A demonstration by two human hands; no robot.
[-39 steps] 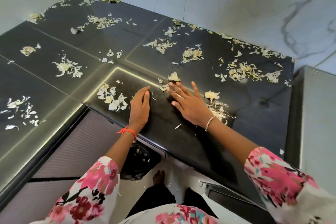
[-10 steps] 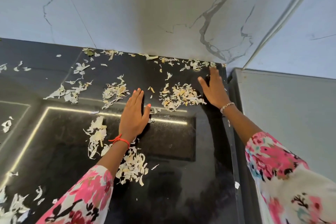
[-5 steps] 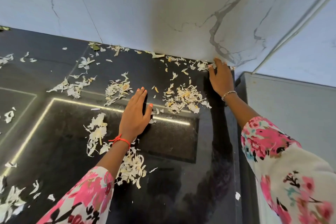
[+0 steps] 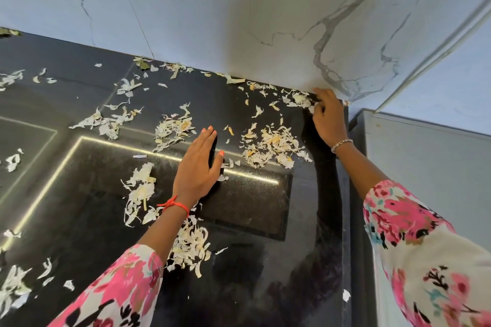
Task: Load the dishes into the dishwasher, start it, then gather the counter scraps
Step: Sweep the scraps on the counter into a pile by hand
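Left hand (image 4: 198, 167) lies palm down on the black stone countertop (image 4: 252, 287), fingers straight and held together, thumb set a little apart, its orange-painted nails near a loose heap of pale peel scraps (image 4: 172, 129). A red thread bracelet (image 4: 174, 204) circles that wrist. Right hand (image 4: 328, 119) reaches to the back right corner of the counter, where the top meets the marble-veined wall (image 4: 265, 21); its fingers are bent, with the tips down among a small cluster of scraps (image 4: 299, 99) lying against the wall, and whether it pinches any of them cannot be told. A beaded bracelet (image 4: 341, 144) sits on that wrist. Both forearms come out of white sleeves printed with pink flowers (image 4: 430, 260). Between the two hands lies the thickest heap of scraps (image 4: 271, 146), cream and yellowish. More lie just left of the left wrist (image 4: 140, 188), under the left forearm (image 4: 190, 247), along the foot of the wall (image 4: 172, 68), further left on the counter (image 4: 106, 121), and at the lower left edge (image 4: 10, 287). A grey flat-topped unit (image 4: 425, 167) stands just beside the right end of the counter.
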